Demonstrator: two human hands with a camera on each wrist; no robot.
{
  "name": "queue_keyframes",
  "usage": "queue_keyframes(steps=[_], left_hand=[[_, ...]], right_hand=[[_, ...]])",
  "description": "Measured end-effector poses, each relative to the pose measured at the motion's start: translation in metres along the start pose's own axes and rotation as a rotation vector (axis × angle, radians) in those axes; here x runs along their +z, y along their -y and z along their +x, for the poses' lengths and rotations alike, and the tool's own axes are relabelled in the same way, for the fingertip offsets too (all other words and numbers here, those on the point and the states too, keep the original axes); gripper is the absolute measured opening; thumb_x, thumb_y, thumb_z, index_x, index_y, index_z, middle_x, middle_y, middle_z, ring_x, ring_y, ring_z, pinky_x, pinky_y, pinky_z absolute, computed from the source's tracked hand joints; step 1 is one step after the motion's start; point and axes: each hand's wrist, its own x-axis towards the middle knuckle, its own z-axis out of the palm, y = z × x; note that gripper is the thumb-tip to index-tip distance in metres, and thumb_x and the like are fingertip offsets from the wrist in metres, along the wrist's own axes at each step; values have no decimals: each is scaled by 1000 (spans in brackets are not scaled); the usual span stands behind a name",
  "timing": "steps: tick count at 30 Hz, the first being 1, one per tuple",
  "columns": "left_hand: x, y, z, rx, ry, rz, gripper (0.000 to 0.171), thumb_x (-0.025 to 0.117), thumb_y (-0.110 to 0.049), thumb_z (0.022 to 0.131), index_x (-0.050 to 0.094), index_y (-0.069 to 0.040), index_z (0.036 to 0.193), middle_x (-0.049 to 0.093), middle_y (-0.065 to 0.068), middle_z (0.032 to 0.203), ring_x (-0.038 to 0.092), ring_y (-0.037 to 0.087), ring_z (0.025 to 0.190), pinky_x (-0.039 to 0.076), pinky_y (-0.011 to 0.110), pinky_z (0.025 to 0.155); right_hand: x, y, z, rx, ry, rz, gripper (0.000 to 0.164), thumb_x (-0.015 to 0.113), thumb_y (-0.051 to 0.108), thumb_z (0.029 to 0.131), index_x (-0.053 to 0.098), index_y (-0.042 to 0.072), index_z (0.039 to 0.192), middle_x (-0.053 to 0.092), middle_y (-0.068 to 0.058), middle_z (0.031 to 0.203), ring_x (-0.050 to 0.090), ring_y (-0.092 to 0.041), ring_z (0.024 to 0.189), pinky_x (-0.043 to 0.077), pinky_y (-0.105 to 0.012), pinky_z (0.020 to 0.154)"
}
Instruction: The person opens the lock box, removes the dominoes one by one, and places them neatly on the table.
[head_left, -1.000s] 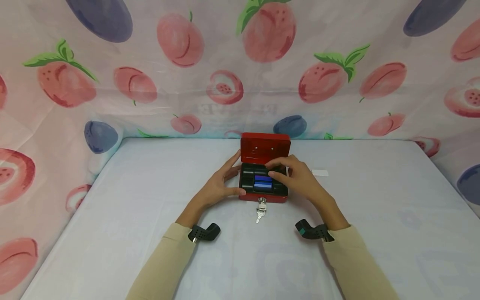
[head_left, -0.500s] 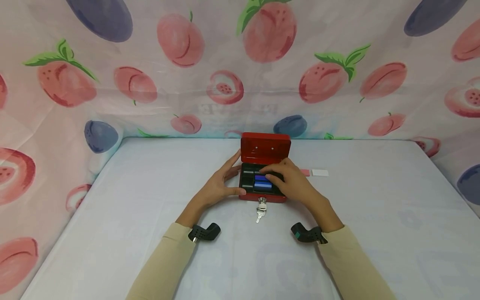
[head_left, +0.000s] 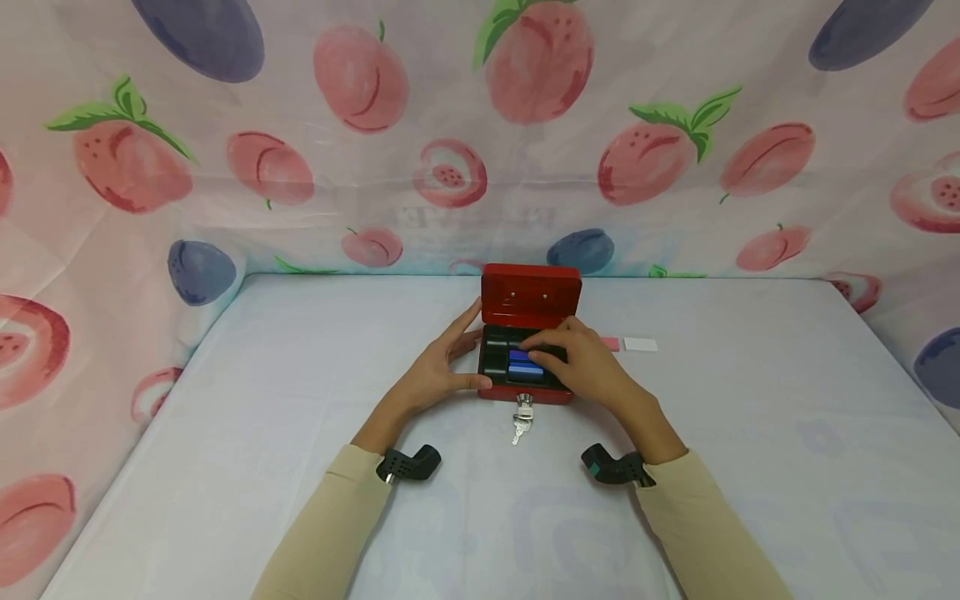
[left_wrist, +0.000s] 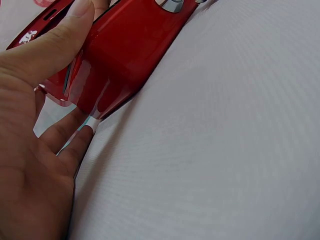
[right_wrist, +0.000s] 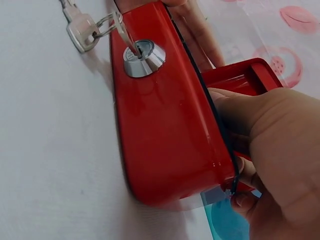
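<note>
An open red cash box (head_left: 491, 393) with a black inner tray (head_left: 493, 367) stands mid-table, its lid (head_left: 529, 292) raised at the back. Blue pieces (head_left: 525, 369) lie in the tray's middle compartment. My left hand (head_left: 437, 373) rests against the box's left side, its thumb on the front corner rim and its index finger reaching to the lid. My right hand (head_left: 588, 362) reaches over the right side into the tray, with thumb and index fingertips right at the upper blue piece. I cannot tell whether they pinch it. Its other fingers are partly hidden behind the box's right side.
A key stands in the silver lock (right_wrist: 145, 57), with a second key (right_wrist: 82, 32) hanging from its ring. To the right lie a pink card (head_left: 611, 343) and a white card (head_left: 640, 344). A fruit-print cloth (head_left: 450, 100) rises behind the white table.
My right hand has moved left, from the tray's right part to the upper blue piece, uncovering the pink card. Over the last half second it has barely moved. The left hand stays put.
</note>
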Motion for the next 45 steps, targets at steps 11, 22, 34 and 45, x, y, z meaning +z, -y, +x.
queue_keyframes(steps=[11, 22, 34, 45], left_hand=[[-1, 6, 0, -13, -9, 19, 105, 83, -22, 75, 14, -42, 152, 24, -11, 155, 38, 22, 134, 31, 41, 109], [0, -6, -1, -25, 2, -2, 105, 80, -7, 77, 13, -28, 155, 18, 1, 158, 34, 31, 136, 29, 47, 109], [0, 7, 0, -6, -7, 10, 104, 82, -19, 77, 14, -40, 153, 20, -6, 157, 36, 25, 135, 31, 45, 109], [1, 5, 0, -22, -7, -2, 106, 81, -11, 76, 13, -38, 153, 19, -5, 157, 35, 25, 136, 30, 47, 109]], right_hand=[[-3, 3, 0, 3, 6, 4, 23, 70, 22, 89, 73, 19, 111, 56, -5, 94, 49, -21, 85, 45, -32, 64], [-4, 3, -1, -12, -1, 15, 22, 70, 20, 89, 72, 19, 111, 65, -6, 104, 55, -24, 94, 49, -41, 80], [-4, 3, 0, -13, -21, 17, 21, 69, 19, 89, 73, 19, 110, 67, -6, 103, 56, -23, 93, 49, -41, 79], [-5, 2, 0, -47, -68, 40, 22, 69, 16, 89, 73, 17, 111, 69, -6, 106, 61, -24, 98, 51, -43, 86]])
